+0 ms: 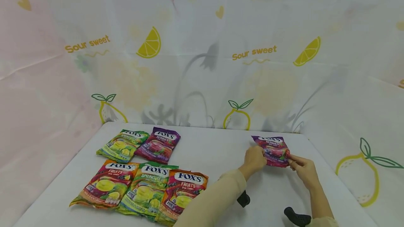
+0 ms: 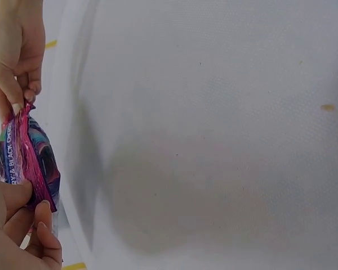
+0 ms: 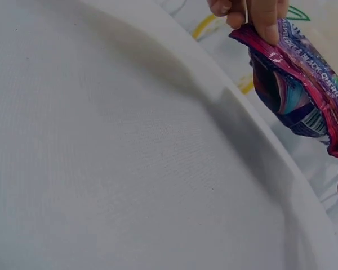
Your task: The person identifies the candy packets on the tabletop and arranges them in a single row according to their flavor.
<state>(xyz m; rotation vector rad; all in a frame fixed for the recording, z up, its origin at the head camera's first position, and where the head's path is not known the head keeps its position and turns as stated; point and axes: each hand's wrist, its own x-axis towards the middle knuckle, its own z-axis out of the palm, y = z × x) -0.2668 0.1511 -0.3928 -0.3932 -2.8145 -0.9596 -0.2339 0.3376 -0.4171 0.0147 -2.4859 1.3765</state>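
A purple bag of Fox's Berries candy (image 1: 274, 150) is held up over the right part of the white table, its printed front toward the head camera. My left hand (image 1: 255, 158) grips its left side near the bottom. At the lower right corner my right hand (image 1: 303, 171) pinches the bag between thumb and fingers. In the left wrist view the candy bag (image 2: 29, 157) hangs between both hands, its crimped bottom seam stretched between them. The right wrist view shows the bag's underside (image 3: 293, 84) and the seam pinched at both ends.
On the table's left lie a green Spring Tea bag (image 1: 123, 145) and another purple Berries bag (image 1: 159, 145). In front of them are an orange Fruits bag (image 1: 105, 184), a second green bag (image 1: 147, 189) and a second orange bag (image 1: 183, 193). A printed curtain (image 1: 195, 80) hangs behind.
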